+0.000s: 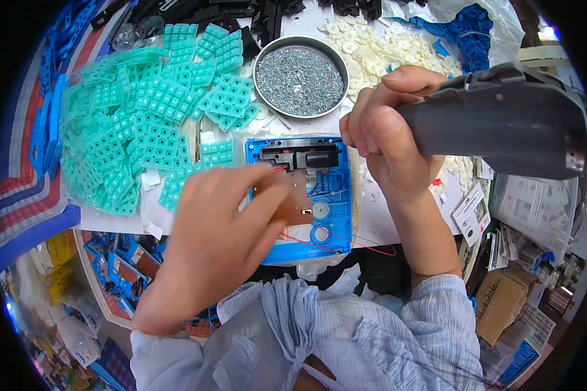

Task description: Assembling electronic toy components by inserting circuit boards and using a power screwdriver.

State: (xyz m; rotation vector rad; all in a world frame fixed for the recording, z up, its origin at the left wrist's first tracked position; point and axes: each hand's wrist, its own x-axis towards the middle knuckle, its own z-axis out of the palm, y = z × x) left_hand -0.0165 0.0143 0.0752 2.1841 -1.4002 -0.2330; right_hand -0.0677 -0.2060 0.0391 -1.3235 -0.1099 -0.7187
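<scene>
A blue plastic casing (346,195) lies on the worktable in front of me. Across its far side sits a black part (323,158), and a brown circuit board (297,208) with thin red wires covers its left portion. My left hand (225,218) is over the board's left edge, its fingers bent and smeared by motion, so any grip is unclear. In my right hand (391,124) is a dark grey electric screwdriver (489,120), held sideways. Its tip end is by the casing's far right corner, partly behind my fingers.
Left of the casing is a heap of teal keypads (169,98). A round metal tin of small screws (300,115) stands beyond it, beside cream plastic discs (359,42). Black parts (264,23) line the far edge; a cardboard box (502,303) is at lower right.
</scene>
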